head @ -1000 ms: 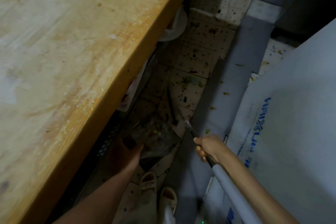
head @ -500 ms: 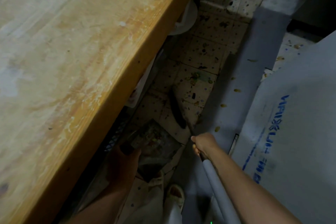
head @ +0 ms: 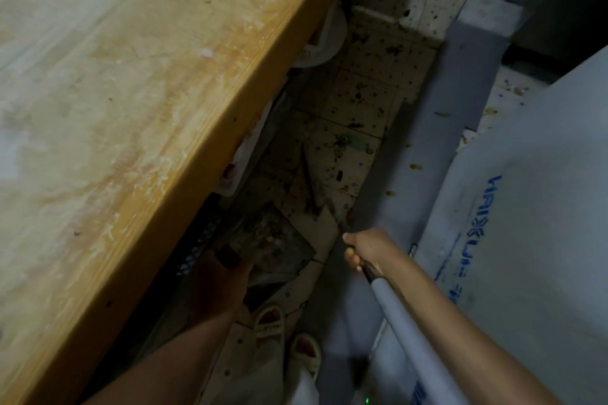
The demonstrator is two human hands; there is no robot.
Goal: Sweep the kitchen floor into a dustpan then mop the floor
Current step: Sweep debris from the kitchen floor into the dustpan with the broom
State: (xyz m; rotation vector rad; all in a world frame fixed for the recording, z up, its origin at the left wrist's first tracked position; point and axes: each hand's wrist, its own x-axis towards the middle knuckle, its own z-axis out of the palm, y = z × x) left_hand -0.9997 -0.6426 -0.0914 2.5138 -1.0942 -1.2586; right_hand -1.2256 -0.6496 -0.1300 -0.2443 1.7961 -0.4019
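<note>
**Sweeping debris into pan, low centre of frame**

Right hand (head: pixel 367 248) wraps the dark-and-grey broom handle (head: pixel 404 312); dark bristle head (head: pixel 311 179) at centre. Left hand (head: pixel 218 276) grips the dark, litter-filled flat dustpan (head: pixel 274 242). Advice: keep the pan lip flat on the speckled tiled floor (head: pixel 358 95); use short strokes.

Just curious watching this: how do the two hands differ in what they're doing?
The left hand sits low in shadow under the wooden table, holding the dustpan by its handle. The right hand, better lit, grips the broom handle higher up. Both keep a closed grip on a cleaning tool.
</note>
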